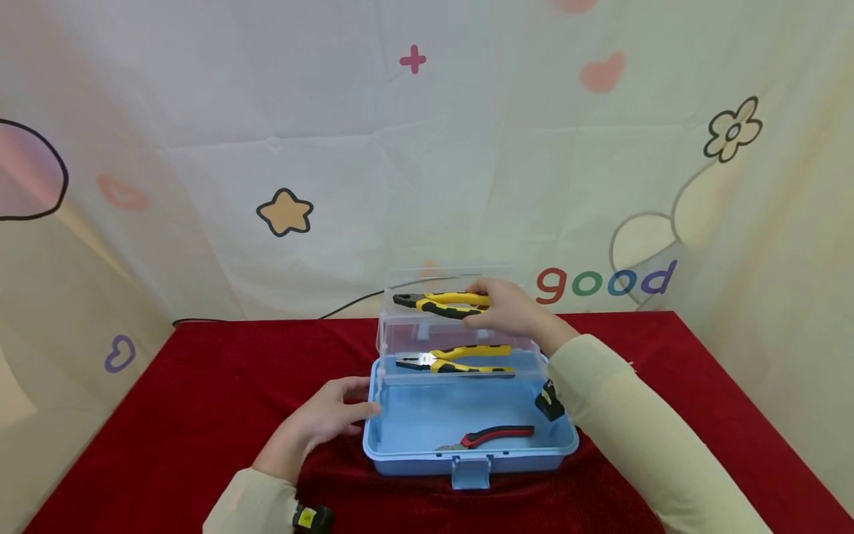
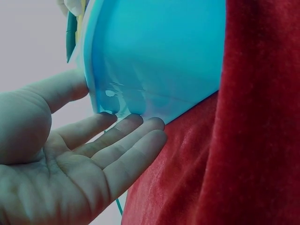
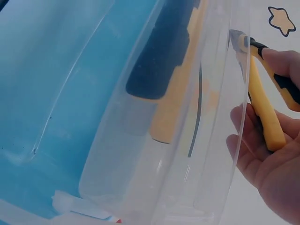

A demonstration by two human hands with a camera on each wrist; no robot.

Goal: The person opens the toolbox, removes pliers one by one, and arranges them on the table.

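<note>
Above the back of the blue toolbox [image 1: 434, 465], my right hand [image 1: 510, 308] holds a pair of yellow-and-black pliers [image 1: 440, 302] by the handles, dark head pointing left. In the right wrist view the thumb [image 3: 284, 63] lies on one handle and the fingers are near the other. A second pair of yellow-and-black pliers [image 1: 474, 368] lies in the raised clear tray [image 1: 527, 363]. Red-and-black pliers [image 1: 497, 432] lie on the box floor. At the box's left side is my left hand [image 1: 330, 410], its thumb at the rim and its extended fingers by the outer wall.
A dark red cloth [image 1: 200, 400] covers the table. Behind it hangs a printed white curtain [image 1: 333, 163], with a thin black cable [image 1: 353, 302] along its foot. The box's front latch [image 1: 471, 473] hangs down. Dark wrist cameras [image 1: 312, 518] sit at the sleeves.
</note>
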